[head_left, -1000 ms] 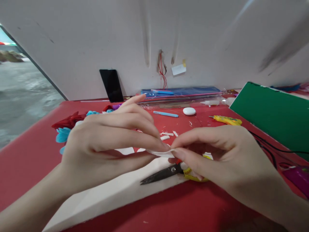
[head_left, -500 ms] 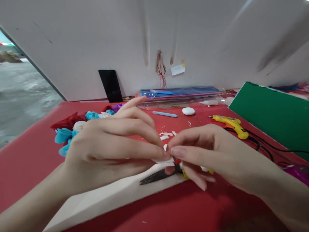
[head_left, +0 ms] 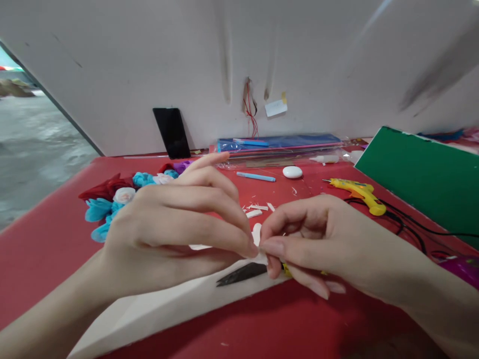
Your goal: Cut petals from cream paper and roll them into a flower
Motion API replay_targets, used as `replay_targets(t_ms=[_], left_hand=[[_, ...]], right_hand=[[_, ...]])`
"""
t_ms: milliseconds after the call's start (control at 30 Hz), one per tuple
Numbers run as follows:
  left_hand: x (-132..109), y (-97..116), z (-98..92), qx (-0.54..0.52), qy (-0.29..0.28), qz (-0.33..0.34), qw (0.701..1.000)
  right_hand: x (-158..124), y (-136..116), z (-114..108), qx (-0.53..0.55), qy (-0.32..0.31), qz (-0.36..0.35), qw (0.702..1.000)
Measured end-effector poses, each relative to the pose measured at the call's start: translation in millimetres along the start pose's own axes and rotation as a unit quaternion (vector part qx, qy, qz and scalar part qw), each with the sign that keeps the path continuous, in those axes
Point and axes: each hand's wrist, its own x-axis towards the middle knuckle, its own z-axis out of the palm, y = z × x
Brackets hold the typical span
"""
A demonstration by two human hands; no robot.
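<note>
My left hand (head_left: 183, 219) and my right hand (head_left: 318, 237) meet fingertip to fingertip near the middle of the view. Between their pinched fingers is a small white piece (head_left: 261, 258), mostly covered by the fingers. Beneath the hands lie scissors (head_left: 241, 274) with dark blades pointing left; the yellow handles are largely hidden under my right hand. The blades rest on a long white sheet (head_left: 168, 311). White scraps (head_left: 254, 213) lie just beyond the fingertips.
On the red table (head_left: 299, 319), paper flowers (head_left: 99, 209) lie left. Farther back are a black phone (head_left: 172, 133), a blue pen (head_left: 256, 176), a white oval object (head_left: 292, 172) and plastic packets (head_left: 284, 143). A yellow glue gun (head_left: 359, 193) and green board (head_left: 422, 174) stand right.
The fingertips of both hands have shifted slightly down, and the white piece between them is now more covered. More of the white scrap behind the fingers shows.
</note>
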Motion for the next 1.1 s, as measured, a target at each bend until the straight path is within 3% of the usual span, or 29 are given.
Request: replay_targets(t_ms=[300, 600, 900, 1100], left_hand=[[1, 2, 0.8, 0.008, 0.014, -0.014, 1.000], [-2, -1, 8.3, -0.042, 0.039, -0.022, 0.998], [-5, 3, 20.8, -0.136, 0.115, -0.119, 0.977], [-7, 7, 23.4, -0.163, 0.138, -0.199, 0.956]], right_hand=[[-2, 1, 3, -0.029, 0.036, -0.037, 0.998], [-4, -2, 13, -0.109, 0.110, -0.090, 0.984], [-4, 4, 15, -0.248, 0.212, -0.232, 0.916], [-1, 6, 13, -0.334, 0.255, -0.277, 0.864]])
